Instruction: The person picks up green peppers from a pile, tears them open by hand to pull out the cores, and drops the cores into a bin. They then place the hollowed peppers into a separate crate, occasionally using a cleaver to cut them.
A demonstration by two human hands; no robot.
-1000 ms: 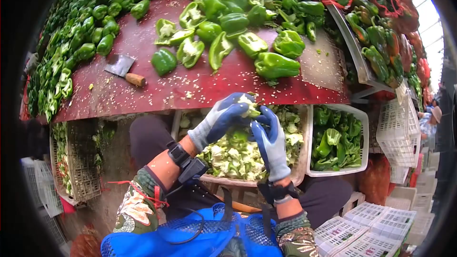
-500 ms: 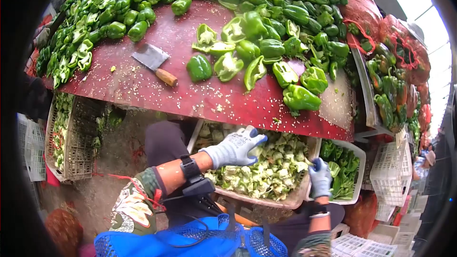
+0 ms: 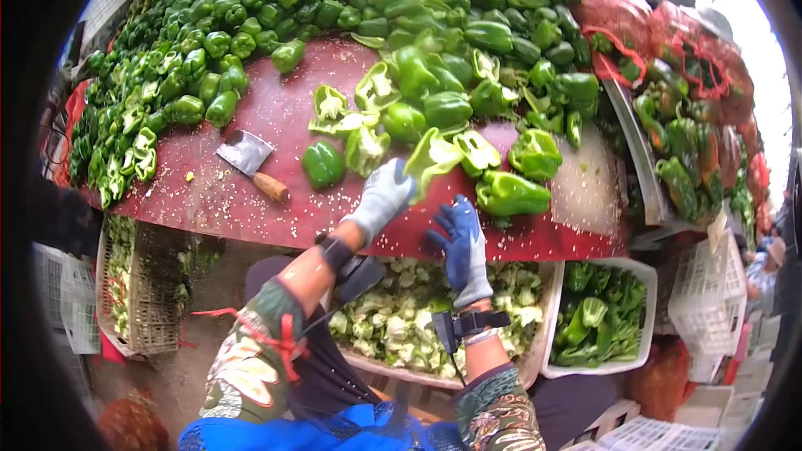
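Note:
My left hand (image 3: 383, 200), in a grey-blue glove, reaches over the red table and has its fingers closed on the lower left edge of a cut green bell pepper half (image 3: 432, 156). Its pale inside faces up. My right hand (image 3: 464, 246), gloved with blue fingertips, is raised at the table's front edge, fingers apart and nothing in them. Around the held piece lie other cut peppers (image 3: 368, 149), a whole bell pepper (image 3: 323, 164) and a large pepper (image 3: 511, 193). A cleaver with a wooden handle (image 3: 269, 187) lies further left.
Below the table edge stands a crate (image 3: 539, 342) of pale pepper cores. Beside it is a white crate (image 3: 642, 317) of green pepper pieces. Peppers are heaped along the table's back. Red mesh sacks (image 3: 614, 17) stand at right, a slatted crate (image 3: 150, 301) at left.
My left hand has risen from the core crate to the pepper half and taken hold of it. My right hand has moved from the crate's side up to the table edge. The view has shifted.

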